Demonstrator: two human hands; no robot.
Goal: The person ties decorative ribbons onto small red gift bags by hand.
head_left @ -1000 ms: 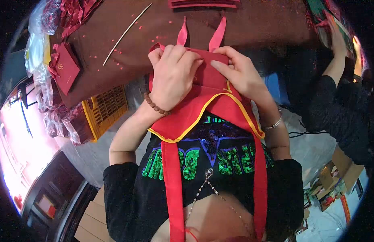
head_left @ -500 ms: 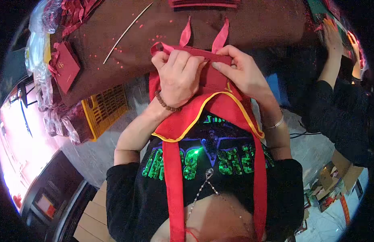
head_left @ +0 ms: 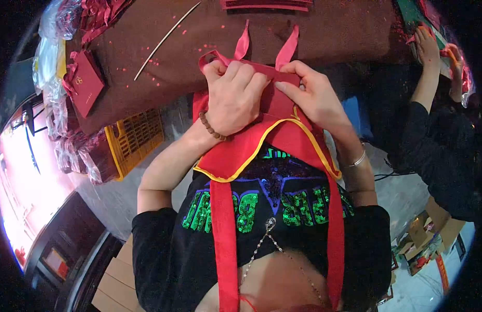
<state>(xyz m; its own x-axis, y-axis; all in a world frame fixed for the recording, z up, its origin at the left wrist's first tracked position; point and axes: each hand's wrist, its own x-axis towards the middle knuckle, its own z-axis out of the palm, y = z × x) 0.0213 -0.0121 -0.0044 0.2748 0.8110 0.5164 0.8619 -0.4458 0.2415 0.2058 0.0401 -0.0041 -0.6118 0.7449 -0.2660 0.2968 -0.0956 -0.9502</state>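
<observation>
At the table's near edge I hold a dark red paper gift bag (head_left: 280, 101) against my body, with two pinkish-red ribbon ends (head_left: 287, 48) standing up from its far side. My left hand (head_left: 233, 93) is curled into a fist over the left part of its edge, beside a ribbon loop (head_left: 205, 60); the fingertips are hidden. On the right edge, my right hand (head_left: 319, 96) pinches the bag between thumb and fingers. Below both hands hangs my red apron (head_left: 241, 148) with yellow trim.
A thin stick (head_left: 165, 42) lies on the brown-covered table (head_left: 121, 31) among red scraps. Another red gift bag (head_left: 86, 86) rests at the left, above a yellow crate (head_left: 138, 138). Red flat pieces (head_left: 267, 5) are stacked at the back. A co-worker's hand (head_left: 427, 48) is at the right.
My left hand has shifted slightly, its wrist turning a little, while still gripping the bag. My right hand stays nearly in place. A co-worker's hands at the right have moved slightly.
</observation>
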